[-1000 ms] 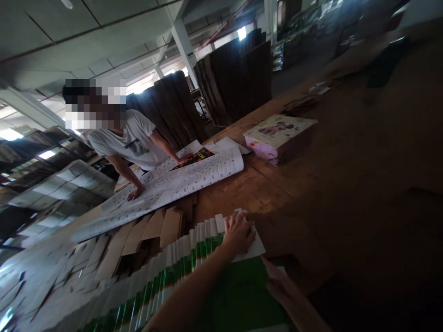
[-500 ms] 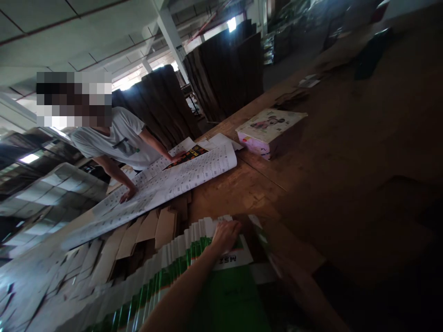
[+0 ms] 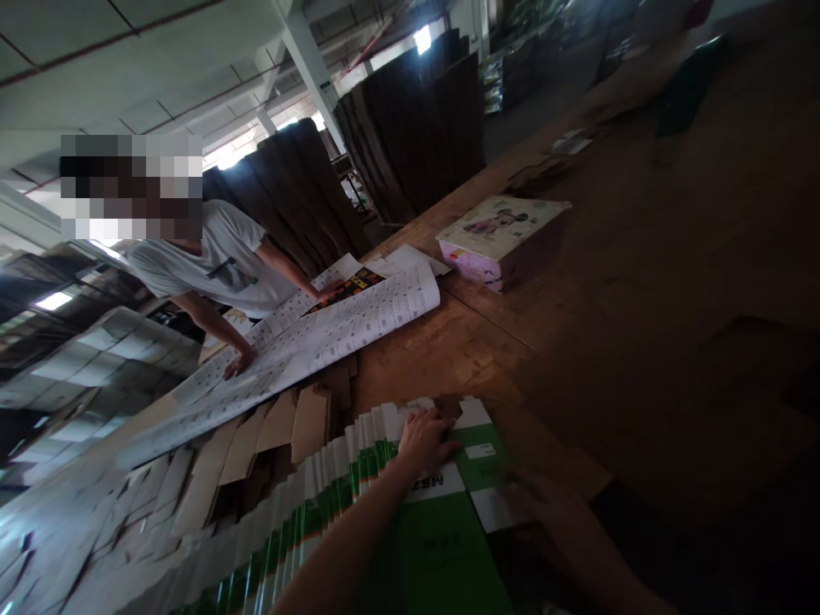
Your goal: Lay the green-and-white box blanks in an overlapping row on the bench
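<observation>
My left hand (image 3: pixel 428 440) rests on the upper end of the front green-and-white carton (image 3: pixel 442 538), fingers spread and slightly bent across its white top. Behind and to the left of that carton stretches a row of flattened cartons (image 3: pixel 301 483), overlapping on edge. A green-and-white side panel (image 3: pixel 483 453) with a small white label stands to the right of my left hand. My right hand (image 3: pixel 544 508) is at that panel's lower right edge, dark and blurred, so its finger grip is unclear.
Across the wooden table (image 3: pixel 474 350), a person in a white T-shirt (image 3: pixel 227 256) presses both hands on a large printed sheet (image 3: pixel 333 329). A box with a cartoon mouse (image 3: pixel 503 235) sits farther right. Brown cardboard pieces (image 3: pixel 275 427) lie beyond the cartons.
The green-and-white side panel has swung round to show its face. My left hand has shifted slightly right and its fingers have spread. My right hand has come into clearer view beside the panel.
</observation>
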Action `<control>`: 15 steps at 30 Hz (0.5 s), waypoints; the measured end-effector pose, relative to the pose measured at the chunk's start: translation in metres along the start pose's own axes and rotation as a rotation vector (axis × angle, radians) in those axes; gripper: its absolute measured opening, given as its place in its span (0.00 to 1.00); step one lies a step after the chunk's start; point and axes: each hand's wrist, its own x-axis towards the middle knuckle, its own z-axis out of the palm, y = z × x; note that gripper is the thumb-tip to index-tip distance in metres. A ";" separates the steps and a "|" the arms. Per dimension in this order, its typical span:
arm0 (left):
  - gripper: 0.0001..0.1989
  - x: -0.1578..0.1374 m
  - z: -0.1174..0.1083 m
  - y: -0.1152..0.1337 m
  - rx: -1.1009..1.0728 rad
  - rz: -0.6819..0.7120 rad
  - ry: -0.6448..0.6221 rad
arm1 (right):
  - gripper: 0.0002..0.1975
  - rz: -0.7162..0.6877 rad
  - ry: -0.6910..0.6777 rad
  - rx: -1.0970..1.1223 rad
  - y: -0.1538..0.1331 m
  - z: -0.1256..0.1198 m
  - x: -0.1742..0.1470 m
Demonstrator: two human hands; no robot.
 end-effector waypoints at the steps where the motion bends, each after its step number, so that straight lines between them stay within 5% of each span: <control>1: 0.18 0.001 0.000 0.000 0.003 0.000 -0.009 | 0.28 0.016 0.009 -0.054 0.012 -0.012 -0.004; 5: 0.23 0.006 -0.002 0.003 -0.021 0.004 -0.022 | 0.33 0.226 0.159 -0.375 0.076 -0.037 -0.024; 8: 0.18 0.008 -0.001 0.008 -0.022 0.002 -0.025 | 0.31 0.343 0.247 -0.472 0.093 -0.040 -0.031; 10: 0.15 0.008 0.000 0.011 0.005 0.016 -0.029 | 0.29 0.397 0.259 -0.358 0.081 -0.045 -0.024; 15: 0.33 0.002 0.003 0.013 0.001 0.064 -0.013 | 0.27 0.402 0.179 0.360 0.033 -0.091 0.006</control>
